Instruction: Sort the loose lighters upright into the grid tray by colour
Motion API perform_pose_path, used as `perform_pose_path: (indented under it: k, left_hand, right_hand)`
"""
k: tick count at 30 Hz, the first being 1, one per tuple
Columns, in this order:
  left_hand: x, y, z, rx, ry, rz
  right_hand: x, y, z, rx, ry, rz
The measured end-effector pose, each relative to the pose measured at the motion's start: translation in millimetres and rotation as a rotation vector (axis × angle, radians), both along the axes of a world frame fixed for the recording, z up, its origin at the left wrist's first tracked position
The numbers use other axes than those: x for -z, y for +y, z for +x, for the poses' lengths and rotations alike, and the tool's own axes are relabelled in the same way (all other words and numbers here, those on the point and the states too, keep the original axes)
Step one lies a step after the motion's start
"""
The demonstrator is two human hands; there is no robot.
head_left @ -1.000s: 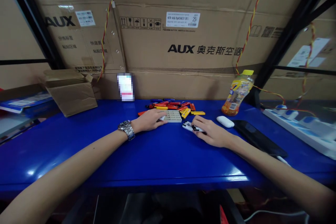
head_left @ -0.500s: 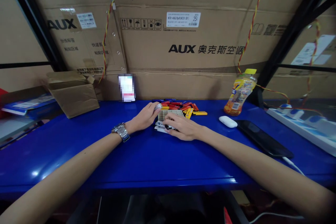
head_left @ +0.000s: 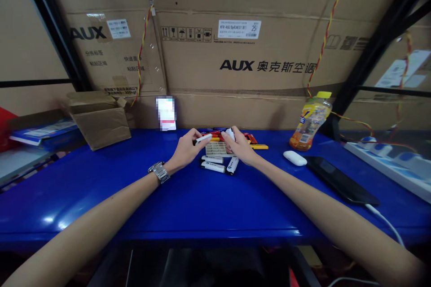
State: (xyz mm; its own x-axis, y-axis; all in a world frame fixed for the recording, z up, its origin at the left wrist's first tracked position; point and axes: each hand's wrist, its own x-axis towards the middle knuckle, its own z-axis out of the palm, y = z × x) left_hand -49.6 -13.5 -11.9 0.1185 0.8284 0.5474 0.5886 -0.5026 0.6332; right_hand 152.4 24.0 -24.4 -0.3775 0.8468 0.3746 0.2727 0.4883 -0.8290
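My left hand [head_left: 189, 147] pinches a short white stick with a black end [head_left: 204, 138] between thumb and fingers. In my right hand [head_left: 241, 145] is another white stick [head_left: 230, 133], held tilted up over the back right of a beige tray [head_left: 215, 148] divided into small compartments. The fingers hide the tray's right part. In front of the tray lie three white sticks with black ends and dark print, one of them [head_left: 213, 167] nearest me. Red sticks [head_left: 251, 138] and a yellow stick [head_left: 259, 146] are piled behind and beside the tray.
A small open cardboard box [head_left: 101, 121] stands at left. To the right are a drink bottle [head_left: 310, 121], a white earphone case [head_left: 295, 158], a black phone [head_left: 341, 179] on a cable and a power strip [head_left: 387, 168]. A lit screen [head_left: 166, 114] leans at the back.
My right hand has moved from the white sticks in front of the tray to its back right with one white stick. The left hand has drawn slightly back, still pinching its stick.
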Motion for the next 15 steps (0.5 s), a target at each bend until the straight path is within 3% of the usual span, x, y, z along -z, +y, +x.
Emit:
perform_pose_path:
  k: [9,15]
  left_hand:
    - [-1.0,-4,1,-0.085,-0.094,0.050]
    - [0.7,-6,6,0.108,-0.256,-0.073]
  right_hand:
    - [-4.2,-5,3,0.068,0.245,-0.055]
    - [-10.0,-12,0,0.160,0.303,-0.184]
